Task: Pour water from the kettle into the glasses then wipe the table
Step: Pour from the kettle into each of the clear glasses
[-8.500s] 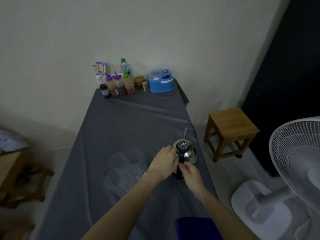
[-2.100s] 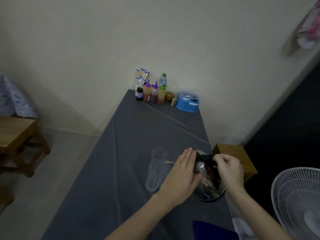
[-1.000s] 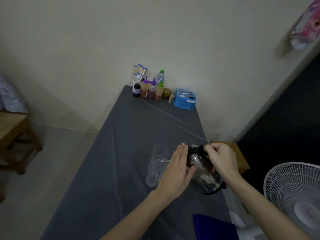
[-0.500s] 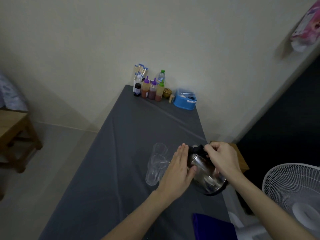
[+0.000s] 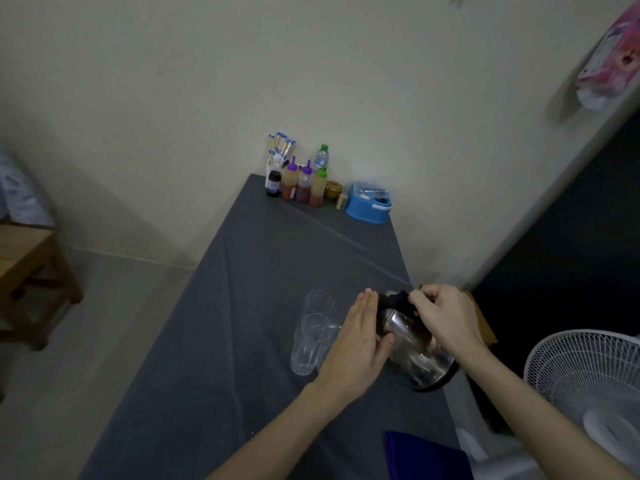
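A shiny steel kettle (image 5: 414,355) with a black handle is tilted to the left over several clear glasses (image 5: 311,334) on the grey-clothed table (image 5: 225,341). My right hand (image 5: 446,317) grips the black handle at the top. Flat against the kettle's left side, fingers together, rests my left hand (image 5: 356,344), between kettle and glasses. The thin spout reaches toward a glass rim, partly hidden by my left hand. A folded purple cloth (image 5: 426,457) lies at the table's near edge.
Sauce bottles (image 5: 303,183), a water bottle, a cup of sticks (image 5: 278,150) and a blue box (image 5: 369,202) stand at the table's far end by the wall. A white fan (image 5: 588,382) is at the right, a wooden stool (image 5: 31,278) at the left.
The kettle went from upright on the table to lifted and tilted left toward the glasses. Over the last second it has barely moved, tilting slightly more.
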The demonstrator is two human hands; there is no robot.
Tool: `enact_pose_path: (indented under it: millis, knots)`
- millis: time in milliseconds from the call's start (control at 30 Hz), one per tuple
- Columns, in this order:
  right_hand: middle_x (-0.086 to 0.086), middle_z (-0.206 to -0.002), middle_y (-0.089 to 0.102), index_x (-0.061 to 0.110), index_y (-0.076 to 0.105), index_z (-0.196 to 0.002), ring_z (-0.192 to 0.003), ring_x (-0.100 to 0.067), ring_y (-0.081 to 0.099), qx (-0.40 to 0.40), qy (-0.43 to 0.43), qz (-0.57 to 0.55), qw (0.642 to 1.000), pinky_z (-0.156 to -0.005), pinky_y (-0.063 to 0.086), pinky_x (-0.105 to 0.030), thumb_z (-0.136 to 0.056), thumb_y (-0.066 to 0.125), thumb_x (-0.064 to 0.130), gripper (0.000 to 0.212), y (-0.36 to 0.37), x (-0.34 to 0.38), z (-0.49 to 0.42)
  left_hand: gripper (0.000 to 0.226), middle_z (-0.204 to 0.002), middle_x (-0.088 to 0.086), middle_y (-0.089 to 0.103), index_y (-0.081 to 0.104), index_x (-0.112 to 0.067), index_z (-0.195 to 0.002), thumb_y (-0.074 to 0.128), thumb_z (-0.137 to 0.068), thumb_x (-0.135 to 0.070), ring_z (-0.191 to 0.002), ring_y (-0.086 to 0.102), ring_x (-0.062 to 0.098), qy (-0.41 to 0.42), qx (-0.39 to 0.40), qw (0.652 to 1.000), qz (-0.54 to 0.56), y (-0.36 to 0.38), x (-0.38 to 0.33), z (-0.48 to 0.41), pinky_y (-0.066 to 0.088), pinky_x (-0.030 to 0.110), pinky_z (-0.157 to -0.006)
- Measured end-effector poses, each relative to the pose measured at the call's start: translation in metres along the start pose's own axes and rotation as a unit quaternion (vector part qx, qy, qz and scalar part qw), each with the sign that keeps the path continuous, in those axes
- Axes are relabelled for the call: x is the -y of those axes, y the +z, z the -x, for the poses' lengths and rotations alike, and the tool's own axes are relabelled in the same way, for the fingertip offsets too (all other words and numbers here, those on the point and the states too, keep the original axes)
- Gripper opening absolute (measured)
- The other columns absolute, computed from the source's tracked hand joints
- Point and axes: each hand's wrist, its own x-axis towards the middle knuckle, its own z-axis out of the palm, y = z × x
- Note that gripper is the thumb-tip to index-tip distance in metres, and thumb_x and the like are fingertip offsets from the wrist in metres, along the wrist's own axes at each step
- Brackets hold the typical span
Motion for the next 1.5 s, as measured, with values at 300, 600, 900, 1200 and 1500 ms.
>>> enact_pose_path:
  millis: [300, 600, 900, 1200, 1500]
  knots:
    - [-0.008, -0.052, 0.063, 0.005, 0.063, -0.058, -0.057, -0.023, 0.061, 0.001, 0.007, -0.002, 1.000, -0.059, 0.051, -0.039, -0.081, 0.058, 0.032, 0.036, 0.001, -0.001, -0.002, 0.067, -0.161, -0.002, 0.001, 0.002, -0.015, -0.152, 0.038, -0.099, -0.036, -0.146, -0.002, 0.007, 0.002, -0.007, 1.000, 0.000, -0.001, -0.001, -0.002, 0.006, 0.024, -0.119]
    - [-0.008, -0.054, 0.064, 0.005, 0.066, -0.058, -0.054, -0.020, 0.061, -0.001, 0.009, -0.004, 1.000, -0.056, 0.049, -0.036, -0.081, 0.059, 0.029, 0.033, 0.002, -0.001, 0.000, 0.068, -0.160, -0.003, -0.001, 0.000, -0.016, -0.152, 0.038, -0.100, -0.036, -0.146, -0.004, 0.005, 0.003, -0.002, 1.000, 0.000, 0.002, 0.002, -0.002, 0.007, 0.027, -0.120]
    - [-0.012, -0.052, 0.061, 0.003, 0.060, -0.053, -0.053, -0.025, 0.059, 0.003, 0.030, -0.069, 0.997, -0.054, 0.044, -0.036, -0.081, 0.061, 0.022, 0.034, 0.006, -0.011, 0.008, 0.069, -0.160, -0.003, -0.002, 0.002, -0.014, -0.152, 0.026, -0.097, -0.049, -0.146, -0.005, 0.005, 0.021, 0.003, 1.000, -0.014, 0.002, 0.004, -0.002, 0.005, 0.027, -0.120]
    - [-0.004, -0.060, 0.066, 0.015, 0.071, -0.060, -0.067, -0.023, 0.063, -0.034, 0.169, -0.291, 0.941, -0.065, 0.046, -0.035, -0.087, 0.060, 0.010, 0.030, 0.017, -0.036, 0.029, 0.061, -0.159, 0.007, 0.012, 0.015, -0.007, -0.150, 0.031, -0.101, -0.039, -0.147, 0.004, 0.014, 0.096, 0.007, 0.991, -0.087, 0.006, 0.002, -0.015, -0.003, 0.024, -0.118]
    - [-0.013, -0.078, 0.065, -0.002, 0.069, -0.087, -0.075, -0.023, 0.061, -0.069, 0.257, -0.369, 0.890, -0.061, 0.046, -0.030, -0.090, 0.055, 0.002, 0.015, 0.008, -0.042, 0.022, 0.061, -0.158, 0.010, 0.018, 0.020, -0.006, -0.149, 0.028, -0.100, -0.042, -0.146, 0.009, 0.018, 0.136, 0.022, 0.985, -0.103, 0.019, -0.004, -0.037, 0.000, 0.027, -0.119]
